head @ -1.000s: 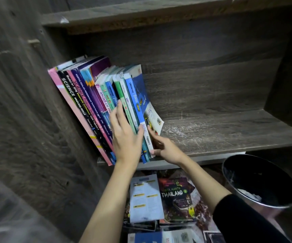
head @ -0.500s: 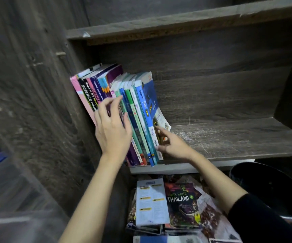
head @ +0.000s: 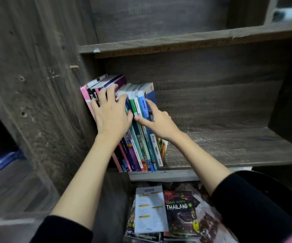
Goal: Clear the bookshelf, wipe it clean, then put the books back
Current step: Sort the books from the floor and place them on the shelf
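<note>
A row of several books stands at the left end of a dark wooden shelf board, leaning left against the side panel. My left hand lies flat on the spines of the left books, fingers spread. My right hand touches the rightmost blue book, with straight fingers on its spine and cover. The lower spines stay visible below both hands.
The shelf board's right part is bare. Another board runs above. Below the shelf lie loose books, among them a white leaflet and a dark "Thailand" book. A black round bin sits at the lower right, partly behind my sleeve.
Both hands slid up the spines towards the tops of the books. The row stands more upright than before. The camera has moved closer and tilted up.
</note>
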